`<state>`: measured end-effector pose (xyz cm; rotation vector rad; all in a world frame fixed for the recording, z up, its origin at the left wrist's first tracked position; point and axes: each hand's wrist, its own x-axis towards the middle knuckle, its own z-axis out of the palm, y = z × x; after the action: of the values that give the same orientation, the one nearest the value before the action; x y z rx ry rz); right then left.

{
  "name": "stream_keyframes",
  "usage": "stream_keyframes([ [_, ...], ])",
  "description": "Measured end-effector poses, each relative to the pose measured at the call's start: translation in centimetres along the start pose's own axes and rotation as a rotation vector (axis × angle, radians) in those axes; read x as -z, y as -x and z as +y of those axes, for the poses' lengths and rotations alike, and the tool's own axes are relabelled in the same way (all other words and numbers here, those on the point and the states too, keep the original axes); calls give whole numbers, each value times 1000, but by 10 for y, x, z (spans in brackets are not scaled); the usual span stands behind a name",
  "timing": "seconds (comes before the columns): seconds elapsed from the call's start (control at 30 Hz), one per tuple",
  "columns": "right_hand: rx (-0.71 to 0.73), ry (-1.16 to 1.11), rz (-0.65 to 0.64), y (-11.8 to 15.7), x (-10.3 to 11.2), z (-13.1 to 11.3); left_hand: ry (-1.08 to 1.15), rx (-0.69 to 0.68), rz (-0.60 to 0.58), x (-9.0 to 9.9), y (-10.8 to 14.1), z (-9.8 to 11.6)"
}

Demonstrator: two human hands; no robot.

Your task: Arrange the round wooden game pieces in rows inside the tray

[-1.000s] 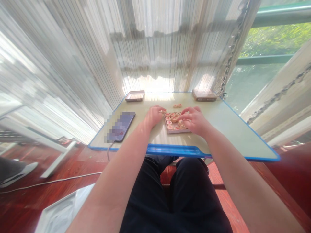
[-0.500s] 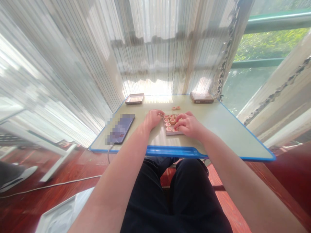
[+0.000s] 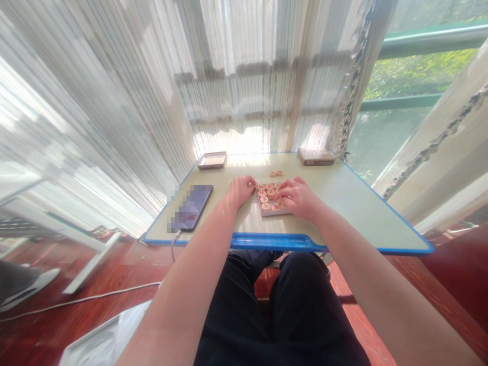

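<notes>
A shallow box point(image 3: 263, 214) on the small table holds several round wooden Chinese chess pieces point(image 3: 266, 207) with red characters. One piece point(image 3: 271, 193) near the middle sits higher than those around it. My left hand point(image 3: 241, 190) is at the box's far left corner, its thumb and fingers closed on the edge. Over the right side of the box, my right hand point(image 3: 299, 197) has its fingers bent down onto a chess piece, and it hides the pieces beneath. Two loose pieces point(image 3: 276, 173) lie beyond the box.
To the left lies a phone point(image 3: 195, 207) with a cable plugged in. An open box lid point(image 3: 212, 160) rests at the far left corner, and a closed box point(image 3: 316, 156) at the far right. The table point(image 3: 354, 203) has a blue rim with a groove point(image 3: 272, 240) near me. Curtains hang behind.
The view has tilted slightly, so the table appears a little lower. My right fingers have shifted slightly over the pieces; my left hand stays at the box corner.
</notes>
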<state>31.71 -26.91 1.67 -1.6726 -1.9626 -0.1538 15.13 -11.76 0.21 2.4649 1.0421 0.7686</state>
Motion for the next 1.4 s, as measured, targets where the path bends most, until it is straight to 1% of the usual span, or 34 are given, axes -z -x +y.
stream_keyframes([
  [0.13, -35, -6, 67, 0, -1, 0, 189, -11, 79, 3, 1, 7],
  [0.2, -52, -12, 104, 0, -1, 0, 259, -17, 75, 4, 2, 12],
  [0.27, -66, -11, 108, 0, -1, -1, 233, -25, 36, 4, 3, 15],
  [0.4, -66, -13, 92, 0, -3, -1, 104, -38, -24, 1, 3, 14],
  [0.63, -101, -37, 86, 0, -5, 2, 82, -26, 3, -5, -2, 6],
  [0.8, -146, 0, 62, -1, -5, 2, 161, -14, -20, -3, -1, 9],
  [0.9, -136, 38, 63, -1, -6, 2, 232, -37, -35, -3, -1, 11],
  [1.07, -123, 63, 56, -1, -7, 3, 346, -77, 1, -5, -1, 8],
  [1.27, -120, 54, 59, -1, -6, 3, 330, -42, 17, -4, 0, 10],
  [1.4, -135, 44, 59, -1, -5, 3, 322, -42, 17, -4, -1, 10],
])
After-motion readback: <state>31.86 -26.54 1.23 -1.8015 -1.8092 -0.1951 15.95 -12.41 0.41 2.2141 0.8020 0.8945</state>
